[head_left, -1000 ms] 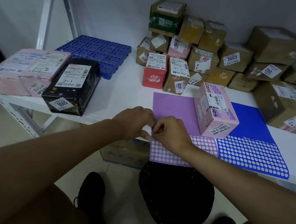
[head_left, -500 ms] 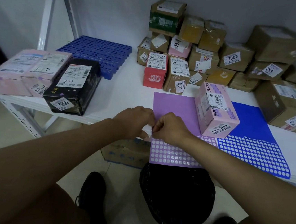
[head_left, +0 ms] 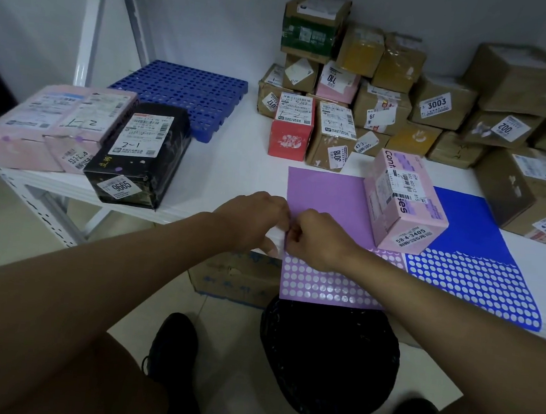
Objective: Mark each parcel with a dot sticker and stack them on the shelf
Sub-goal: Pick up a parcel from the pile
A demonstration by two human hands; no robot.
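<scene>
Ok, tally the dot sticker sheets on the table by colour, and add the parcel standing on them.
purple sticker sheet: 1
blue sticker sheet: 1
pink parcel: 1
Total: 3

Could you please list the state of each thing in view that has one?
Left hand: pinching the purple sticker sheet's left edge.
Right hand: fingers curled at the same edge.
Purple sticker sheet: flat, lower rows already peeled.
Pink parcel: resting across both sheets.
Blue sticker sheet: flat, lower part peeled.
</scene>
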